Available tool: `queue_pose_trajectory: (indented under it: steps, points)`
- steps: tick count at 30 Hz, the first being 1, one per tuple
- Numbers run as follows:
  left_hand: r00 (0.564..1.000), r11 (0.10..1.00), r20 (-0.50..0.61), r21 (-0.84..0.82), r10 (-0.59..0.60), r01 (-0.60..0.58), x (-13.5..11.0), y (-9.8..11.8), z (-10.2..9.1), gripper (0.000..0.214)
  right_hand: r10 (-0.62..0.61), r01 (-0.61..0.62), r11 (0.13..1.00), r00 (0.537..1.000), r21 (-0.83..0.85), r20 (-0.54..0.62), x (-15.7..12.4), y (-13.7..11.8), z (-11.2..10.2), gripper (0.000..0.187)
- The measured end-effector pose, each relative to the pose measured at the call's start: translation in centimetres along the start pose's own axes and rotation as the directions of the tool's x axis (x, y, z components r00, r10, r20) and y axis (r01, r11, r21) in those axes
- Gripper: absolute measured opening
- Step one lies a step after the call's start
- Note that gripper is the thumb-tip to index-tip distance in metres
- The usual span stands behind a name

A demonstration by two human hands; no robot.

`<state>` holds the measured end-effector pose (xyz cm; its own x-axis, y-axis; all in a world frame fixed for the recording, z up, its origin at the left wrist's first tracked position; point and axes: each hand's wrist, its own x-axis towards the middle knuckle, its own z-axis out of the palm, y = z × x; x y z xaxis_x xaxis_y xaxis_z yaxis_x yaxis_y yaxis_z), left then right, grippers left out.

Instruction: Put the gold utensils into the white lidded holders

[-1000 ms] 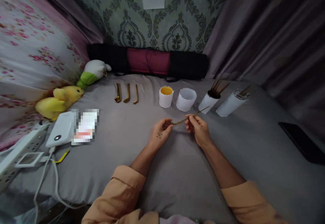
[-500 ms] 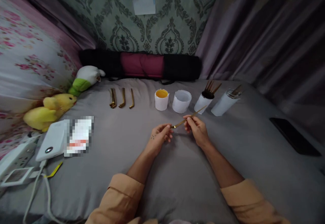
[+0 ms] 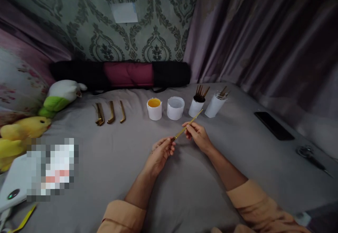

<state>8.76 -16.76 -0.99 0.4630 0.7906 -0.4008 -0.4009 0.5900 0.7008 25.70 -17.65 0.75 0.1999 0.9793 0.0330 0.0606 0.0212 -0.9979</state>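
A thin golden stick [image 3: 194, 118] slants up to the right over the grey sheet [image 3: 137, 176]. My right hand [image 3: 198, 136] pinches it near its middle. Fingers of my left hand [image 3: 161, 152] are curled together at the stick's lower end, touching or just short of its tip. Behind the hands stand a white cup of yellow liquid [image 3: 154, 108], a white cup [image 3: 175, 107], a cup of dark sticks [image 3: 197, 104] and a tilted white holder [image 3: 216, 103] with sticks. Three bent golden pieces [image 3: 109, 108] lie to the left.
A black and maroon roll [image 3: 124, 74] lies along the patterned wall. Plush toys [image 3: 59, 95] and a white device [image 3: 16, 182] are at the left. A dark phone [image 3: 274, 125] and a small dark object [image 3: 307, 152] lie at the right by the curtain.
The camera has swung to the right, so everything sits further left. The stick has tilted up more steeply in my right hand, and my left hand has dropped slightly toward its lower tip.
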Motion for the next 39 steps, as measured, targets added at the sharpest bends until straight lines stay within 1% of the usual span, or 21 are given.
queue_pose_trajectory:
  steps: [7, 17, 23, 28, 34, 39]
  points:
    - [0.997, 0.998, 0.046, -0.013, -0.058, 0.058, -0.3, -0.4, 0.5, 0.026, 0.047, -0.047, 0.999, 0.999, -0.009, 0.002, -0.8, 0.0, -1.1, 0.027]
    - [0.987, 0.995, 0.126, 0.023, -0.098, 0.096, -0.4, -0.9, 0.4, 0.029, 0.084, -0.084, 0.996, 0.996, -0.027, 0.021, -1.6, -0.2, -1.9, 0.026]
    - [0.989, 0.994, 0.104, 0.056, -0.104, 0.099, -0.5, -1.1, 0.4, 0.030, 0.108, -0.107, 0.993, 0.994, -0.041, 0.024, -2.0, -0.3, -2.1, 0.027]
    - [0.992, 0.993, 0.073, 0.058, -0.106, 0.102, -0.5, -1.0, 0.6, 0.029, 0.109, -0.109, 0.994, 0.994, -0.031, -0.009, -2.1, -0.6, -2.4, 0.027]
    - [0.992, 0.992, 0.056, 0.059, -0.112, 0.109, -0.5, -1.0, 0.7, 0.028, 0.083, -0.085, 0.996, 0.993, -0.026, -0.078, -1.9, -1.0, -3.1, 0.029]
    - [0.992, 0.991, 0.046, 0.072, -0.115, 0.112, -0.5, -1.0, 0.8, 0.030, 0.079, -0.074, 0.996, 0.985, 0.041, -0.152, -1.7, -1.5, -3.9, 0.031]
